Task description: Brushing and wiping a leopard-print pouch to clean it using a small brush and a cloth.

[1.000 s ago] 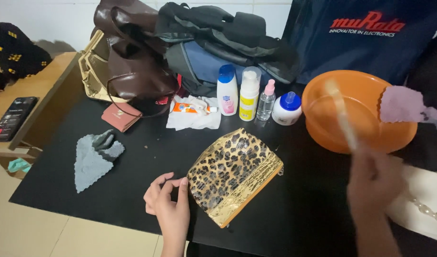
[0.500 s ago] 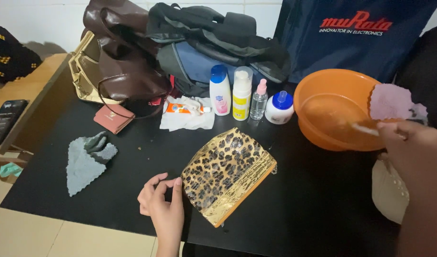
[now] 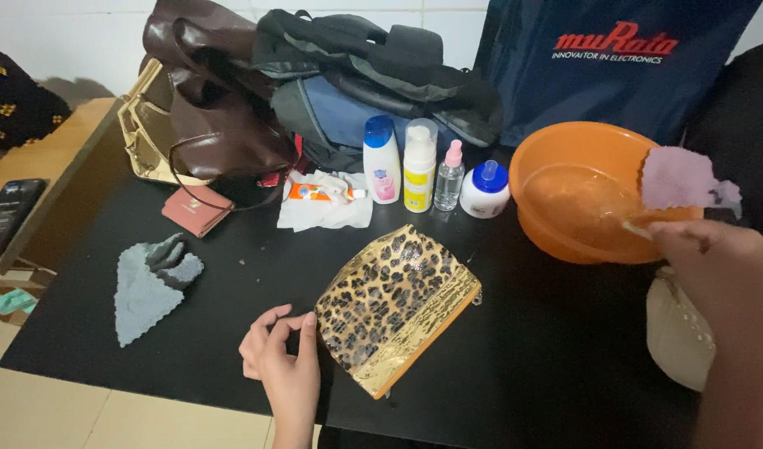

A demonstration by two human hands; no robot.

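Left hand (image 3: 280,357) is resting on the black table (image 3: 556,357), fingers loosely curled with thumb and forefinger near each other, pinching nothing, touching the left edge of the leopard-print pouch (image 3: 396,304), which is lying flat at the table's front centre. Right hand (image 3: 714,270) is closing around a thin pale stick (image 3: 635,227), its tip reaching into the orange basin (image 3: 564,195) at the right. A pink cloth (image 3: 679,179) is hanging on the basin's rim. Bottles (image 3: 419,166) are standing behind the pouch, a grey cloth (image 3: 149,283) lying well left.
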